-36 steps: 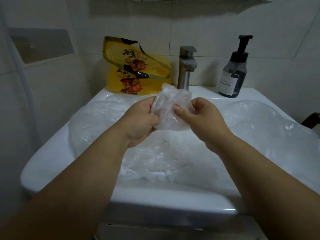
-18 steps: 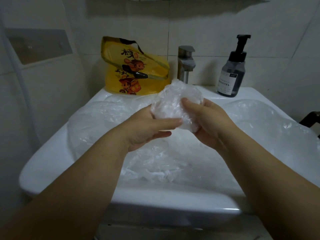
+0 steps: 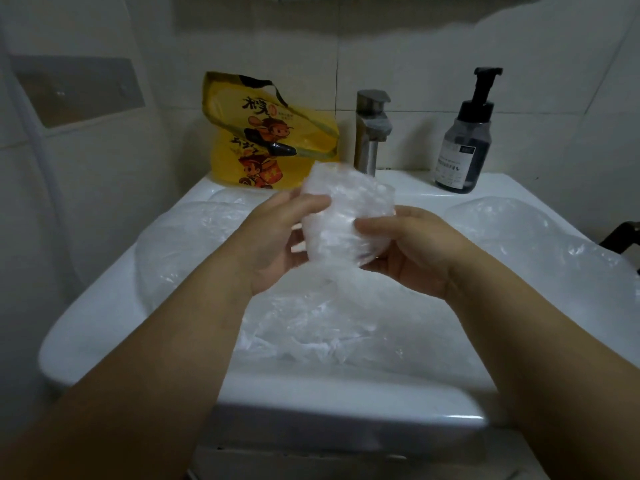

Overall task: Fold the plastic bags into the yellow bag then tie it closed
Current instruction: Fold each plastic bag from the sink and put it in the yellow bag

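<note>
- Head view: a person stands at a white sink, both hands raised over the basin with a crumpled clear plastic bag held between them.
- The left hand curls fingers and thumb round the bundle's left side. The right hand cups its lower right, thumb laid across the front.
- The yellow bag, printed with cartoon figures, stands on the sink's back left corner against the tiled wall, just beside the faucet. Its dark handle droops and the top has sagged over. It sits behind the bundle and apart from both hands.
- More loose clear bags lie spread over the basin and both sides of the sink, not yet folded.
- A dark pump bottle stands at the back right, well clear of the work.
- The film looks nearly weightless, soft and slick, and likely to spring open once released. A squeeze round the packed middle, with loose edges trapped under the fingers, should serve best.
- The yellow bag appears equally limp, so one hand would probably have to hold its rim open while the other pushes the bundle in.
</note>
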The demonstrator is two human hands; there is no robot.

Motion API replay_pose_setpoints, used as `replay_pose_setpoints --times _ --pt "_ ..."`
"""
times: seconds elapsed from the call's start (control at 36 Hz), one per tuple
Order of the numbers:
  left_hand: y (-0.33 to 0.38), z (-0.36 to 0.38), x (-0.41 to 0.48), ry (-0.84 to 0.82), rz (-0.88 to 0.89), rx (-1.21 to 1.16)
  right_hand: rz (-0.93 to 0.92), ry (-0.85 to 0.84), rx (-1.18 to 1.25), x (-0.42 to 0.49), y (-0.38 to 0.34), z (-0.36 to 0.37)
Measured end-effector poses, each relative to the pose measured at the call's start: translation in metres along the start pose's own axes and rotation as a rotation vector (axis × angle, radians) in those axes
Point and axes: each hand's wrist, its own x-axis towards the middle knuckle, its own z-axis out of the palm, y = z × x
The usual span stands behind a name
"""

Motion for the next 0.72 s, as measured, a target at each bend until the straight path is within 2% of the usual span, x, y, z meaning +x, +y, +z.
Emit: replay_pose_setpoints --times 0.08,0.22,0.39,0.56,0.72 --pt "-0.0019 0.0014 -0.0008 -0.036 -0.067 0.078 -0.023 0.003 0.028 0.0006 0.0002 -0.0005" --pt "-0.0012 0.0013 0.0013 0.051 0.041 0.039 0.045 -0.033 0.051 -0.0013 -0.0038 -0.0025" --pt "-0.0019 0.0004 0.0008 -0.013 0.065 0.058 -0.009 -0.047 0.13 -0.0026 -0.0066 -0.0043" --pt "0.003 0.0001 -0.0019 -0.062 0.04 -0.132 -0.063 -0.067 0.184 -0.0025 -0.0057 -0.001" --pt "0.0055 -0.0005 -0.0031 -0.08 0.034 -0.201 -0.03 -0.091 0.209 -0.004 -0.008 0.0"
